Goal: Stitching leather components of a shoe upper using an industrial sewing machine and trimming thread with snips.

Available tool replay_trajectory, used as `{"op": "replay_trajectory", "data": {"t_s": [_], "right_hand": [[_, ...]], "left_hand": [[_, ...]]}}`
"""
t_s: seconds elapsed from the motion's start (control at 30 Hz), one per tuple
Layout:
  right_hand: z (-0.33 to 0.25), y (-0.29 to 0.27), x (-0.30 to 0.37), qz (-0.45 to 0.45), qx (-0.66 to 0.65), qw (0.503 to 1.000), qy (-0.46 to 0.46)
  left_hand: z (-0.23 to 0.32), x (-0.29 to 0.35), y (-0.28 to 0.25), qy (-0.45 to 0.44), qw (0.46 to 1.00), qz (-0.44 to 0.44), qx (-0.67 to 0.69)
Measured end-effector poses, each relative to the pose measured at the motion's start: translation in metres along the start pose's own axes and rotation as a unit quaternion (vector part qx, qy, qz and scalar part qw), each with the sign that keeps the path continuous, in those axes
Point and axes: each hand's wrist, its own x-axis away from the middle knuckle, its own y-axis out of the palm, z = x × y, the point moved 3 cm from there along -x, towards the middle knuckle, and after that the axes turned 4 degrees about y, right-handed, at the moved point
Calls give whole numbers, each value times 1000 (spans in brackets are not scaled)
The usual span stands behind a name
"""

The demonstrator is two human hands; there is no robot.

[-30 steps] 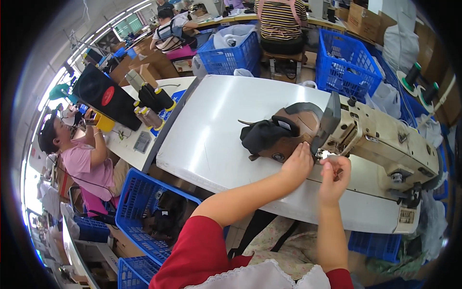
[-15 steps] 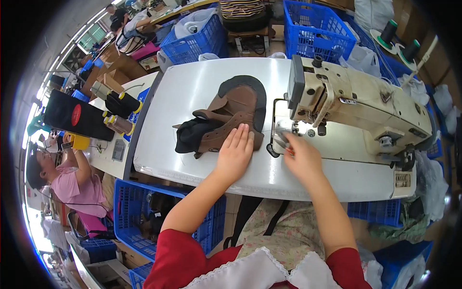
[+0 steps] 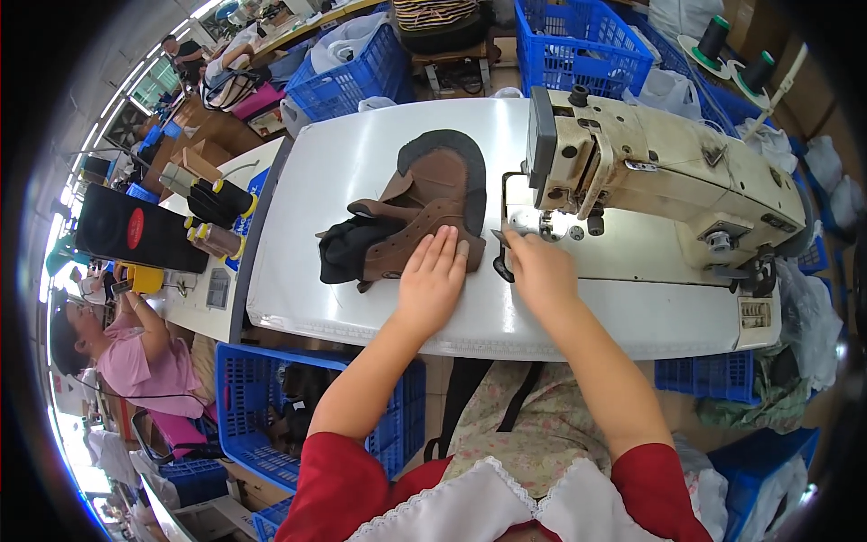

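A brown shoe upper point(image 3: 442, 173) with a dark edge band and a black lining point(image 3: 345, 249) lies on the white sewing table point(image 3: 316, 185). My left hand point(image 3: 432, 287) rests flat on its near side, fingers stretched out over the brown material next to the eyelet holes. My right hand point(image 3: 542, 275) is closed around small thread snips point(image 3: 499, 237); only their metal tip shows beyond the fingers. That tip is beside the shoe's right edge, at the left end of the bed of the sewing machine point(image 3: 668, 167). The handle is hidden in my palm.
Thread cones point(image 3: 713, 38) stand behind the machine. At the left, a side table carries more thread spools point(image 3: 217, 239). A blue crate point(image 3: 242, 397) with dark pieces sits below the table's near edge; other blue crates point(image 3: 587, 50) stand behind. A person in pink point(image 3: 144, 348) sits at the left.
My right hand has shifted left and slightly up with the snips, closer to the shoe upper. My left hand stays flat on it. The whole view has shifted a little.
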Motion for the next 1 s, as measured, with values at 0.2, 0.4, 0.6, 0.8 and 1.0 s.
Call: {"op": "replay_trajectory", "data": {"t_s": [0.2, 0.4, 0.6, 0.8, 1.0], "right_hand": [[-13, -55, 18, 31, -399, 908, 122], [-67, -128, 12, 10, -502, 864, -33], [-115, -153, -6, 8, -478, 866, -148], [-107, -129, -1, -256, -411, 875, 4], [-95, -131, 16, -216, -433, 874, 48]], "left_hand": [[-42, -11, -98, -95, 985, 75, 127], [-75, -4, -172, -341, 772, 74, 531], [-68, 5, -177, -382, 607, -24, 696], [-51, 6, -168, -380, 604, -53, 699], [-26, -5, -164, -300, 657, -52, 690]]}}
